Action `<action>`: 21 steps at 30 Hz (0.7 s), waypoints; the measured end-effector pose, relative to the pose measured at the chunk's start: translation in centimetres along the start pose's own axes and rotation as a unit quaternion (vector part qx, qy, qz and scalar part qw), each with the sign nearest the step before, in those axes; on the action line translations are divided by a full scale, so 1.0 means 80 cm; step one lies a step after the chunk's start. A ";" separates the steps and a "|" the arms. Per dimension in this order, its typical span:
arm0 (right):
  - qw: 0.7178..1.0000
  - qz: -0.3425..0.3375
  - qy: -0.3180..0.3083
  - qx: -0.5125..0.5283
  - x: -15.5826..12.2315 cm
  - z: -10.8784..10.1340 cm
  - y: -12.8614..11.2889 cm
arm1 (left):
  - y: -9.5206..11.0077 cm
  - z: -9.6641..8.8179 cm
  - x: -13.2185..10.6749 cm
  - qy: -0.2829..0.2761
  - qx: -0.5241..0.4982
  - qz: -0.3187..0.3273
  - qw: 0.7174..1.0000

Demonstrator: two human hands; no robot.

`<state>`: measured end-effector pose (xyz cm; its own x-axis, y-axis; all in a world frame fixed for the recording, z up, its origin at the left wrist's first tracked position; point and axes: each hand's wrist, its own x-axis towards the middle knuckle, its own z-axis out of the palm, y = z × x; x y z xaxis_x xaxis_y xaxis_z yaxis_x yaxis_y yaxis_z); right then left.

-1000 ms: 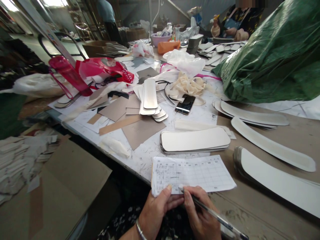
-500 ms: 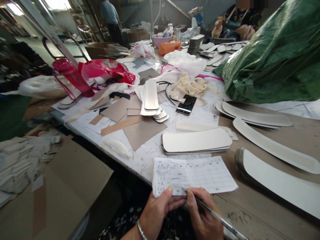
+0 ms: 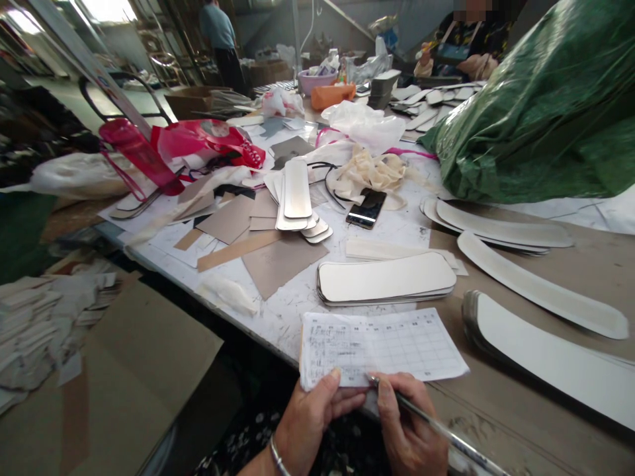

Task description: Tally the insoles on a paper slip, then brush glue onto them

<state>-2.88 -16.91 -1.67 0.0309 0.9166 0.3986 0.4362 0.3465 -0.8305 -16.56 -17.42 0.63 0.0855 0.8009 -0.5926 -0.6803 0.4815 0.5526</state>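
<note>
L hand [image 3: 310, 423] pinches gridded notepad [image 3: 381, 345] at table [image 3: 520, 410] near edge; R hand [image 3: 409, 430] grips pen [image 3: 436, 426], tip on pad.

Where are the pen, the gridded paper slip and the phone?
pen [image 3: 436, 426], head view, mid-barrel
gridded paper slip [image 3: 397, 344], head view, centre of grid
phone [image 3: 366, 208], head view, middle of screen

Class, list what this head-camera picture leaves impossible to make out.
- Writing on the gridded sheet: too small to read.
- Pen in the right hand: its far end is cut off by the bottom edge.
- Left hand: its palm is turned away.
- Contents of the green bag: hidden by its plastic.
</note>
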 end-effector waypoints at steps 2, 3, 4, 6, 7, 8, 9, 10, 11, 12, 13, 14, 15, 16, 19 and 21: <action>1.000 -0.012 -0.008 -0.004 0.000 -0.001 0.001 | 0.000 0.000 -0.001 -0.003 -0.001 0.001 1.000; 1.000 -0.015 -0.008 -0.004 0.001 -0.001 0.001 | 0.000 0.000 -0.001 -0.002 -0.001 0.000 1.000; 1.000 -0.016 -0.009 -0.003 0.001 -0.002 0.001 | 0.000 0.000 -0.001 0.000 -0.002 0.000 1.000; 1.000 -0.019 -0.013 -0.004 0.001 -0.002 0.002 | 0.000 0.001 -0.001 0.000 -0.003 -0.001 1.000; 1.000 -0.019 -0.015 -0.005 0.001 -0.002 0.003 | -0.001 0.001 -0.001 0.000 -0.004 -0.002 1.000; 1.000 -0.016 -0.017 -0.006 0.001 -0.001 0.003 | -0.001 0.001 -0.001 0.000 -0.004 -0.003 1.000; 1.000 -0.015 -0.016 -0.006 0.001 -0.001 0.004 | -0.001 0.000 -0.001 -0.001 -0.005 -0.004 1.000; 1.000 -0.014 -0.015 -0.005 0.000 0.000 0.005 | -0.001 0.000 -0.001 -0.001 -0.005 -0.003 1.000; 1.000 -0.015 -0.012 -0.001 0.000 0.001 0.006 | -0.001 -0.001 0.000 -0.003 -0.005 -0.002 1.000; 1.000 -0.014 -0.011 0.002 -0.001 0.002 0.006 | -0.002 -0.001 0.000 -0.005 -0.006 0.000 1.000; 1.000 -0.010 -0.009 0.005 -0.002 0.003 0.006 | -0.002 -0.001 0.000 -0.007 -0.007 0.002 1.000; 1.000 0.001 -0.009 0.007 -0.002 0.004 0.006 | -0.002 -0.002 0.000 -0.009 -0.007 0.004 1.000; 1.000 0.014 -0.011 0.007 -0.003 0.005 0.006 | -0.002 -0.002 0.000 -0.010 -0.007 0.007 1.000; 1.000 0.028 -0.012 0.006 -0.003 0.005 0.006 | -0.003 -0.002 0.000 -0.011 -0.007 0.008 1.000; 1.000 0.021 -0.021 -0.002 -0.003 0.004 0.005 | -0.004 -0.003 0.000 -0.012 -0.006 0.013 1.000; 1.000 -0.006 -0.024 -0.013 -0.001 0.003 0.006 | -0.004 -0.003 0.000 -0.014 -0.006 0.015 1.000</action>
<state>-2.91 -16.77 -2.22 -0.0173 0.9210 0.3892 0.4590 0.3531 -0.8152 -16.52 -17.68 0.28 0.0852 0.8245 -0.5593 -0.6912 0.4533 0.5629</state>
